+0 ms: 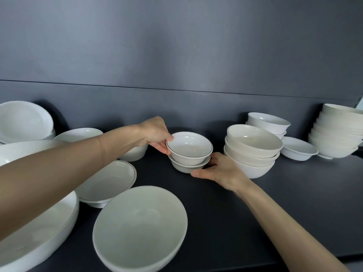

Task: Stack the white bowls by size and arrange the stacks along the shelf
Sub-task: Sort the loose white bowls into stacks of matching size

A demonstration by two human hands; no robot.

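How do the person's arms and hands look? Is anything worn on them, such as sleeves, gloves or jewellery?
Both are bare. The left forearm and the right forearm show no sleeve anywhere in view. The left hand and the right hand wear no gloves. No watch, bracelet or ring is visible on the wrists or the fingers that show.

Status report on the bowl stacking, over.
Left hand pinches top small bowl by its rim. Right hand cups lower small bowl beneath it. Taller bowl stack close beside right hand.
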